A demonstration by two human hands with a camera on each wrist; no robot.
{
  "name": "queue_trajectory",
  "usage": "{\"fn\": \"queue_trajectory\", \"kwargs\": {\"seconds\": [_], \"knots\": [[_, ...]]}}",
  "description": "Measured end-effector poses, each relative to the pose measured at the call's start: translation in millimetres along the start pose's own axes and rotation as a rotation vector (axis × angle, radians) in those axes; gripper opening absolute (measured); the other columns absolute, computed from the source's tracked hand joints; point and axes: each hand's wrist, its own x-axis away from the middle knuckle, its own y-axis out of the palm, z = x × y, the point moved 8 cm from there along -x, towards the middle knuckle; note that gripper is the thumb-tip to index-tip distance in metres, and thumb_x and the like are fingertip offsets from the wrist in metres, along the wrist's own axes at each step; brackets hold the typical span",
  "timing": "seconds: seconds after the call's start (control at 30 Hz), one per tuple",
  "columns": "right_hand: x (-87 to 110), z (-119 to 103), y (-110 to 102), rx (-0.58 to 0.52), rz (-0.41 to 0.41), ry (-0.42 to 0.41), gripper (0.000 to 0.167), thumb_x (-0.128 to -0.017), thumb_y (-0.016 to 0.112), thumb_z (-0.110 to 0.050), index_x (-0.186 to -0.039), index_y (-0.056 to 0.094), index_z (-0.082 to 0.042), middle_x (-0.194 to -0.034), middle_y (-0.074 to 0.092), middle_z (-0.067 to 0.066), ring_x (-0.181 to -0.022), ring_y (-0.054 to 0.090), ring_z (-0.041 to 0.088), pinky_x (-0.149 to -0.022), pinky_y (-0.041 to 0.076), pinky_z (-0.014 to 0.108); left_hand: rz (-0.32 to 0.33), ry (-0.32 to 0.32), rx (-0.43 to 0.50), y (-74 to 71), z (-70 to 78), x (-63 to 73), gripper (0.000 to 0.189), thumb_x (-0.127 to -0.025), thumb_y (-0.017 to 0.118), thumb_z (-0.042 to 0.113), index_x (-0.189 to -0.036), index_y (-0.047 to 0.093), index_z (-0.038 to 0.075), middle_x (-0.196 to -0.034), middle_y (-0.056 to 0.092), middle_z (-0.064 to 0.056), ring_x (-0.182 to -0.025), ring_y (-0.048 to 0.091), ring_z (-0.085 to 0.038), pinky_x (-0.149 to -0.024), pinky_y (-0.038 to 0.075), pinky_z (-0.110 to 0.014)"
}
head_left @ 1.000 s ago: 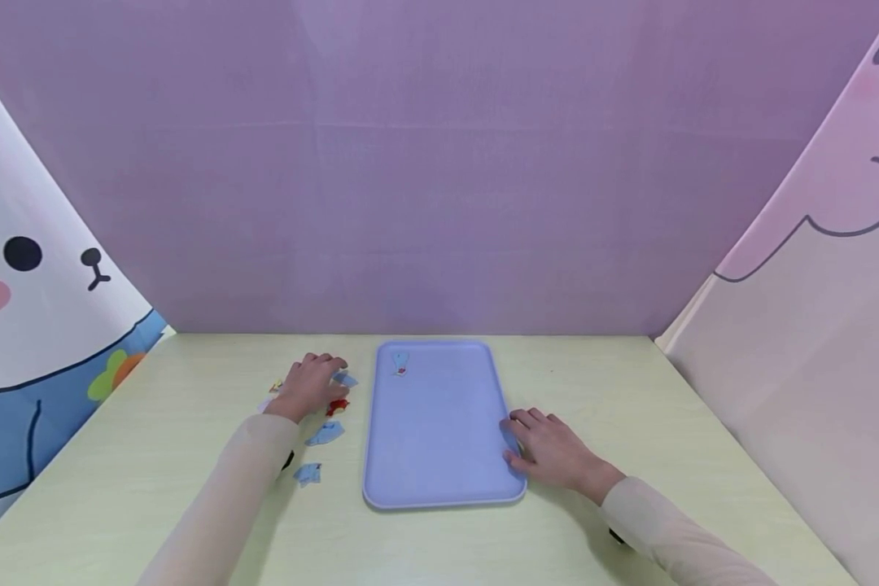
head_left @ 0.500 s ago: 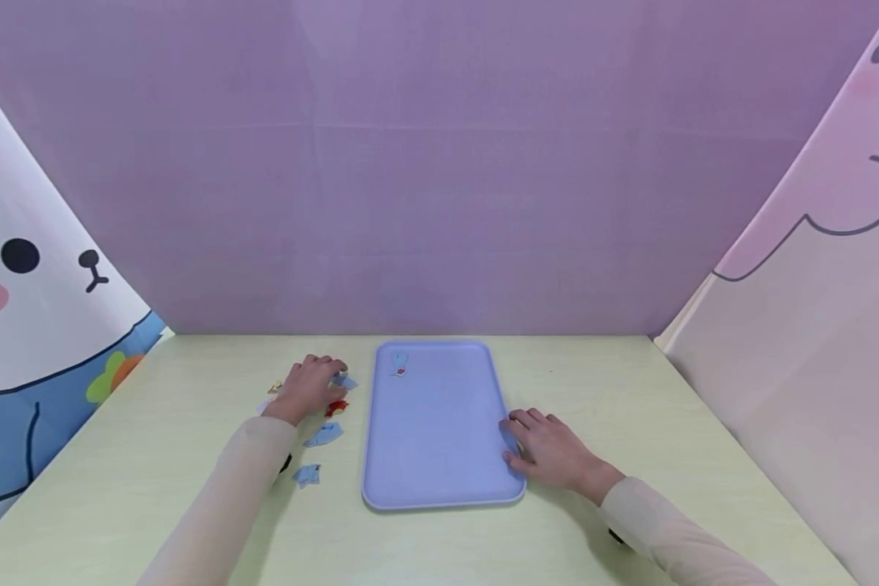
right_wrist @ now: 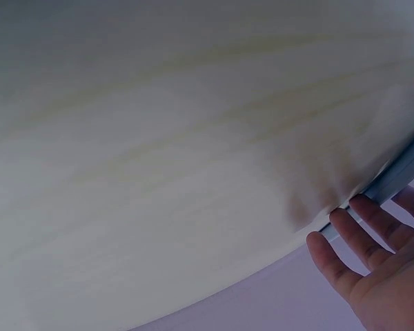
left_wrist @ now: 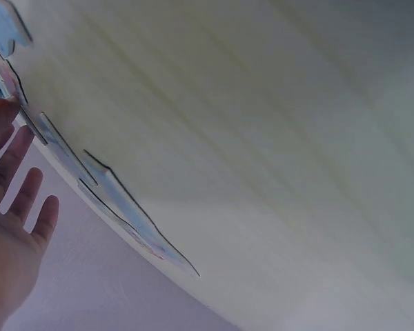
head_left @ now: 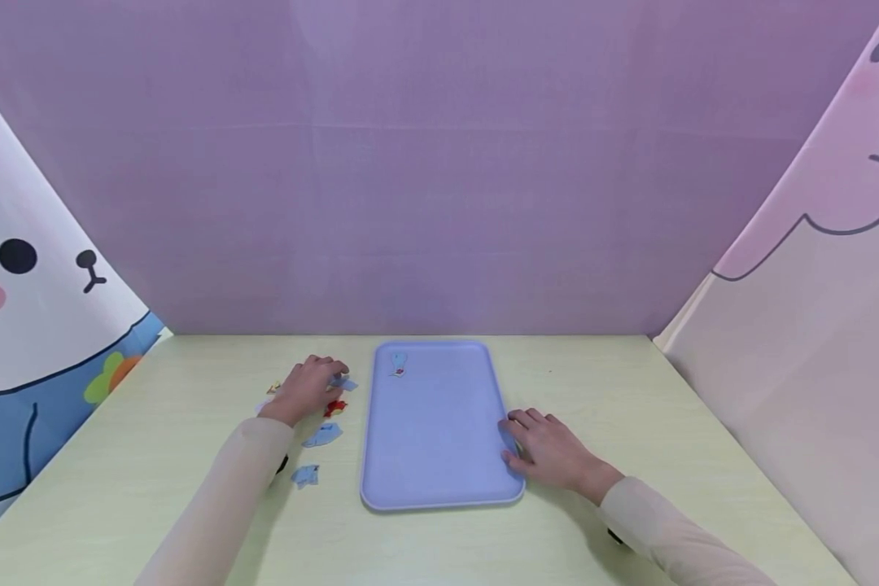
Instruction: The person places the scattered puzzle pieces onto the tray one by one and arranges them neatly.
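Movement is slight over the last second: the whole head view drifts a touch, while the hands and printed puzzle pieces keep almost the same places around the lilac-blue tray (head_left: 439, 464). One blue puzzle piece with a red detail (head_left: 399, 362) lies in the tray's far left corner, just as it did a second ago, so nothing more has been added.

Left of the tray, the left hand (head_left: 306, 391) bends over a light blue piece (head_left: 348, 384) close to the rim. Its thumb and fingers are spread and relaxed, with a gap between them; whether the tips touch that piece I cannot tell. A red piece (head_left: 334, 408) sits beside the thumb, a blue piece (head_left: 323, 435) nearer the person, and a notched blue piece (head_left: 305, 475) nearest, all left of the tray. A small yellow piece (head_left: 273, 387) shows farther out, past the wrist.

On the tray's right rim the right hand (head_left: 557, 456) rests with loosely bent, parted fingers, gripping nothing that shows.
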Motion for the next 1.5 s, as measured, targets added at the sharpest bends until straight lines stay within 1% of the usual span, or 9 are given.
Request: {"fn": "queue_trajectory", "kwargs": {"seconds": [0.2,0.37,0.53,0.7,0.93,1.13,1.37,1.5], "knots": [[-0.3,-0.2,1.2,-0.002,-0.012,0.009,0.046,-0.086,0.054,-0.039,-0.121,0.056,-0.009,-0.12,0.056,0.01,-0.11,0.052,0.026,-0.083,0.047,0.043,0.007,0.032,0.0,-0.3,1.8,1.0,0.029,-0.081,0.067,0.014,-0.109,0.063,0.008,-0.103,0.063,-0.008,-0.102,0.052,-0.033,-0.083,0.043,-0.053],[-0.6,-0.3,0.9,-0.006,-0.017,0.012,0.046,-0.086,0.054,-0.038,-0.121,0.056,-0.008,-0.12,0.056,0.01,-0.11,0.052,0.026,-0.083,0.046,0.043,0.025,0.053,0.022,-4.4,3.5,2.9,0.029,-0.079,0.068,0.01,-0.108,0.063,0.006,-0.095,0.064,-0.007,-0.099,0.053,-0.033,-0.081,0.044,-0.053],[-0.9,-0.3,0.9,0.0,-0.017,0.009,0.046,-0.086,0.054,-0.039,-0.121,0.056,-0.009,-0.12,0.056,0.01,-0.111,0.052,0.026,-0.083,0.046,0.043,0.024,0.061,0.036,-5.4,3.9,3.5,0.029,-0.079,0.068,0.009,-0.108,0.063,0.006,-0.089,0.065,-0.005,-0.095,0.054,-0.032,-0.079,0.045,-0.051],[-0.8,-0.1,1.3,0.002,-0.017,0.009,0.046,-0.086,0.054,-0.039,-0.121,0.055,-0.009,-0.12,0.056,0.01,-0.11,0.052,0.026,-0.083,0.046,0.043,0.018,0.065,0.038,-4.2,3.8,2.9,0.028,-0.079,0.067,0.008,-0.107,0.063,0.006,-0.089,0.065,-0.005,-0.093,0.054,-0.03,-0.079,0.045,-0.051],[-0.8,0.3,1.1,-0.002,-0.016,0.007,0.045,-0.087,0.054,-0.039,-0.121,0.056,-0.008,-0.12,0.056,0.01,-0.11,0.052,0.026,-0.083,0.046,0.043,0.002,0.05,0.037,-1.5,1.9,2.0,0.024,-0.081,0.065,0.008,-0.104,0.064,0.006,-0.092,0.063,-0.007,-0.092,0.053,-0.029,-0.081,0.044,-0.051],[-0.9,0.1,0.4,-0.002,-0.017,0.006,0.046,-0.087,0.054,-0.039,-0.121,0.055,-0.008,-0.121,0.056,0.01,-0.11,0.052,0.026,-0.083,0.046,0.043,0.01,0.07,0.029,-1.6,2.6,2.1,0.021,-0.08,0.066,0.008,-0.101,0.066,0.004,-0.091,0.063,-0.008,-0.086,0.053,-0.027,-0.079,0.045,-0.048],[-0.3,-0.3,0.5,-0.005,-0.019,0.009,0.045,-0.087,0.054,-0.039,-0.121,0.055,-0.008,-0.121,0.056,0.01,-0.11,0.052,0.027,-0.083,0.046,0.044,0.017,0.093,-0.006,-1.9,4.4,3.1,0.019,-0.079,0.067,0.008,-0.098,0.068,0.006,-0.087,0.06,-0.007,-0.08,0.052,-0.025,-0.075,0.047,-0.045],[-0.2,-0.6,0.3,-0.002,-0.016,0.005,0.045,-0.087,0.054,-0.038,-0.12,0.056,-0.008,-0.12,0.056,0.01,-0.11,0.052,0.026,-0.083,0.046,0.043,0.021,0.092,-0.019,-1.1,3.4,2.8,0.018,-0.079,0.068,0.009,-0.096,0.068,0.006,-0.087,0.06,-0.007,-0.079,0.051,-0.024,-0.074,0.046,-0.045]]}}
